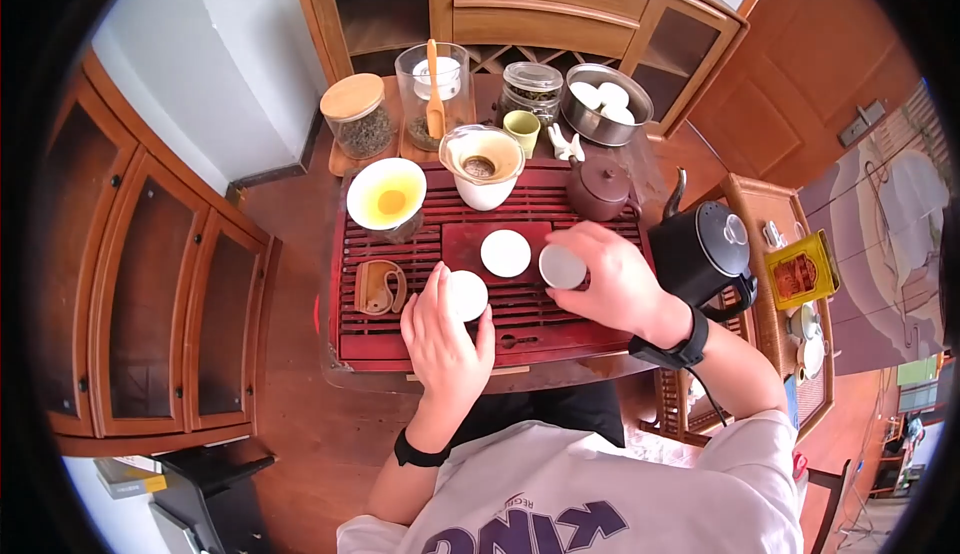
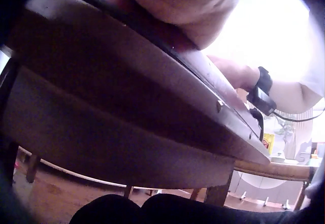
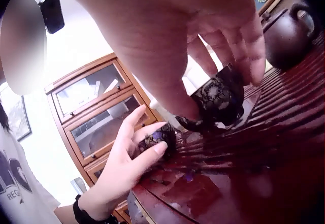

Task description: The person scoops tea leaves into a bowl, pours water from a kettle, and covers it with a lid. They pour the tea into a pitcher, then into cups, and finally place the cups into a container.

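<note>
My left hand (image 1: 436,339) grips a small teacup (image 1: 468,296), white inside, low over the front of the red slatted tea tray (image 1: 510,344). In the right wrist view that cup (image 3: 165,135) has a dark patterned outside, held between thumb and fingers. Farther right, my right hand (image 1: 620,279) holds a matching teacup (image 1: 563,268) by its sides; the right wrist view shows this dark, patterned cup (image 3: 218,99) close over the slats. A third white-lined cup (image 1: 506,253) stands between them, a little farther back. The left wrist view shows mainly the table's side (image 2: 111,92).
Behind the cups stand a strainer (image 1: 481,159) on a white vessel, a bowl of yellow tea (image 1: 387,194) and a brown teapot (image 1: 600,188). A black kettle (image 1: 695,254) is at right, a wooden holder (image 1: 378,287) at left. Jars and a steel pot (image 1: 608,104) line the back.
</note>
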Demonstrator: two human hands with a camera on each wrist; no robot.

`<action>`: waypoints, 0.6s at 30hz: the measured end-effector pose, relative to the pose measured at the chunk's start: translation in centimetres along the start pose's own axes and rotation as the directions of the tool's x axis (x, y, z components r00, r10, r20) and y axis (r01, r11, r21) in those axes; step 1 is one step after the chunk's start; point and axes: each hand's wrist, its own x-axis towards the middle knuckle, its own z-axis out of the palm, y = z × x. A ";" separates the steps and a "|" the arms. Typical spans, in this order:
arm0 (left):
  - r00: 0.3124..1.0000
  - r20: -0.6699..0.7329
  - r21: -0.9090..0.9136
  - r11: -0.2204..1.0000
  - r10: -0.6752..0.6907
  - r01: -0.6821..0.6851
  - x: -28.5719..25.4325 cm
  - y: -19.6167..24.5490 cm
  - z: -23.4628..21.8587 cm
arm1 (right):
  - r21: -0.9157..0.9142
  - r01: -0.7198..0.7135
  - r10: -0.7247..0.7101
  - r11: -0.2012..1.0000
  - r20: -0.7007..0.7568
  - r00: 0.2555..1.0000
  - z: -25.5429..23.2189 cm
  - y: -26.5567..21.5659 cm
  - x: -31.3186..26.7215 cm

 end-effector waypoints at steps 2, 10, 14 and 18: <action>1.000 0.000 0.009 1.000 0.004 -0.004 0.1 0.1 -0.1 | 0.064 0.012 0.000 0.998 -0.182 0.983 -0.7 -0.8 0.6; 0.999 0.008 -0.030 0.998 -0.047 0.047 -0.1 0.0 -0.2 | 0.104 0.100 -0.071 0.990 -0.249 0.966 1.6 -2.1 3.6; 0.962 -0.021 -0.538 0.814 -0.272 0.218 0.2 -0.3 -0.7 | 0.058 0.056 -0.048 0.997 -0.128 0.991 2.1 -1.8 3.2; 0.976 -0.012 -0.576 0.800 -0.216 0.170 3.1 0.8 -1.7 | 0.333 -0.031 0.092 0.942 -0.168 0.981 3.7 -1.4 2.1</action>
